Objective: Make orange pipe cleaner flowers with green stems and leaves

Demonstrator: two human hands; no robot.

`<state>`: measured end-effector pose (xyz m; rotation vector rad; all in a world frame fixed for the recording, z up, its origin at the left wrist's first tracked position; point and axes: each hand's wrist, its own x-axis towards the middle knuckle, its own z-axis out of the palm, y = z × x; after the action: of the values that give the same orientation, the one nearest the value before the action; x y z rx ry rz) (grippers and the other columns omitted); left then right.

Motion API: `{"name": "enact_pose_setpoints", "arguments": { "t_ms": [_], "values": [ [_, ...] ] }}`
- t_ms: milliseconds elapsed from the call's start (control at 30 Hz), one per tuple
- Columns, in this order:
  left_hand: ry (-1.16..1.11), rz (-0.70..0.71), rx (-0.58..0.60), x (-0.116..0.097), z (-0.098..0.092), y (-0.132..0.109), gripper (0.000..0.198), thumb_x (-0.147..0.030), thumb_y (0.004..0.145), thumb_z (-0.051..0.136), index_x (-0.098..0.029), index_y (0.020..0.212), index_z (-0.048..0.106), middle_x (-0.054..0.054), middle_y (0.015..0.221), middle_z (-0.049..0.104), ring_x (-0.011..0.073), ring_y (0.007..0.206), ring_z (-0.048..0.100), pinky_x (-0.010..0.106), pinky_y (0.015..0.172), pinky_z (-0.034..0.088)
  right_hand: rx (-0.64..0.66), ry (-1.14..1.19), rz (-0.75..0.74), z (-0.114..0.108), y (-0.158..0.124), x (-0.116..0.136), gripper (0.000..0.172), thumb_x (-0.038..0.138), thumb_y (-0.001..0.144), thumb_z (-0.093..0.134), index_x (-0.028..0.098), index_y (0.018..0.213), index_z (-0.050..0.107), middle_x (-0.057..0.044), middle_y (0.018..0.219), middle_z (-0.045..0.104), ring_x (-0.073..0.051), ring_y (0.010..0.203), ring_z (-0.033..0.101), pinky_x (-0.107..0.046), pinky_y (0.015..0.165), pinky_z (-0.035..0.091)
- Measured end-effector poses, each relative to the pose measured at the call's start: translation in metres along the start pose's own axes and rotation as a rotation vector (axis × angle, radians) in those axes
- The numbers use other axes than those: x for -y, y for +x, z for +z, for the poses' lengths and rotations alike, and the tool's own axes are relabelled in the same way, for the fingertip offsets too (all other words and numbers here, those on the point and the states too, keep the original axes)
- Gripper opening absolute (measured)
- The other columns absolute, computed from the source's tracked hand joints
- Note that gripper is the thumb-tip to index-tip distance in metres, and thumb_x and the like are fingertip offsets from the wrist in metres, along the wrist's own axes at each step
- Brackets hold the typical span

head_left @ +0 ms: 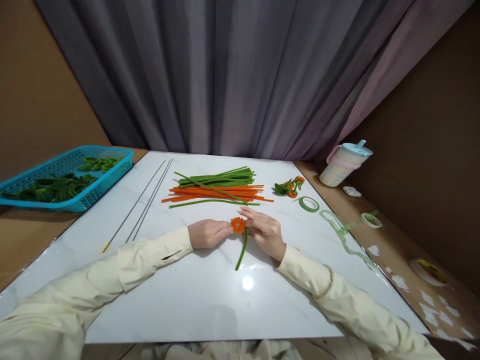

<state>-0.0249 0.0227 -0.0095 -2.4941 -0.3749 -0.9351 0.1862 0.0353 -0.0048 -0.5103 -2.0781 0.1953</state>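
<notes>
Between my two hands is an orange pipe-cleaner flower (237,225) with a ring-like shape and a small gap at its middle. My left hand (210,233) pinches its left edge with thumb and fingertips. On the other side, my right hand (265,231) grips the flower's right edge, its upper fingers stretched out. A green pipe-cleaner stem (243,252) hangs down from beside the right fingertips, bending toward me. Just beyond the hands lie a bundle of orange pipe cleaners (210,193), a bundle of green pipe cleaners (225,176) and a single green one.
Finished small flowers (290,187) lie at right, near a green tape roll (309,204) and a loose tape strip (343,235). Thin dark wires (150,202) lie left. A blue basket (80,202) holds green leaves. A tumbler (343,165) and paper scraps (399,283) are at right.
</notes>
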Motion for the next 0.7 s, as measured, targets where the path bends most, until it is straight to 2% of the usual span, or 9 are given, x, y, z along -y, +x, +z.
{"name": "enact_pose_setpoints", "arguments": {
  "t_ms": [300, 500, 700],
  "values": [
    [-0.131, -0.196, 0.054, 0.0004, 0.0031, -0.0036, 0.021, -0.009, 0.088, 0.034, -0.011, 0.103, 0.048, 0.010, 0.088, 0.067, 0.0149, 0.074, 0.065, 0.022, 0.059, 0.053, -0.009, -0.005, 0.000, 0.0006, -0.0009, -0.0010, 0.031, -0.004, 0.074, 0.041, 0.019, 0.079, 0.061, -0.009, 0.101, 0.070, -0.021, 0.104, 0.062, -0.035, 0.082, 0.055],
    [-0.140, -0.195, 0.060, -0.0001, 0.0033, -0.0036, 0.022, -0.008, 0.087, 0.035, -0.011, 0.105, 0.048, 0.011, 0.089, 0.067, 0.0157, 0.076, 0.065, 0.023, 0.060, 0.053, -0.007, -0.008, -0.029, 0.0009, -0.0009, -0.0001, 0.029, -0.002, 0.076, 0.041, 0.019, 0.078, 0.060, -0.008, 0.101, 0.070, -0.021, 0.103, 0.062, -0.034, 0.080, 0.056],
    [-0.167, -0.216, 0.047, 0.0006, 0.0015, -0.0018, 0.022, -0.010, 0.088, 0.035, -0.013, 0.105, 0.049, 0.009, 0.088, 0.067, 0.0145, 0.076, 0.064, 0.022, 0.061, 0.052, 0.027, -0.080, -0.120, 0.0004, -0.0014, -0.0016, 0.028, -0.004, 0.073, 0.042, 0.018, 0.081, 0.057, -0.012, 0.104, 0.069, -0.022, 0.106, 0.061, -0.033, 0.073, 0.055]
  ]
}}
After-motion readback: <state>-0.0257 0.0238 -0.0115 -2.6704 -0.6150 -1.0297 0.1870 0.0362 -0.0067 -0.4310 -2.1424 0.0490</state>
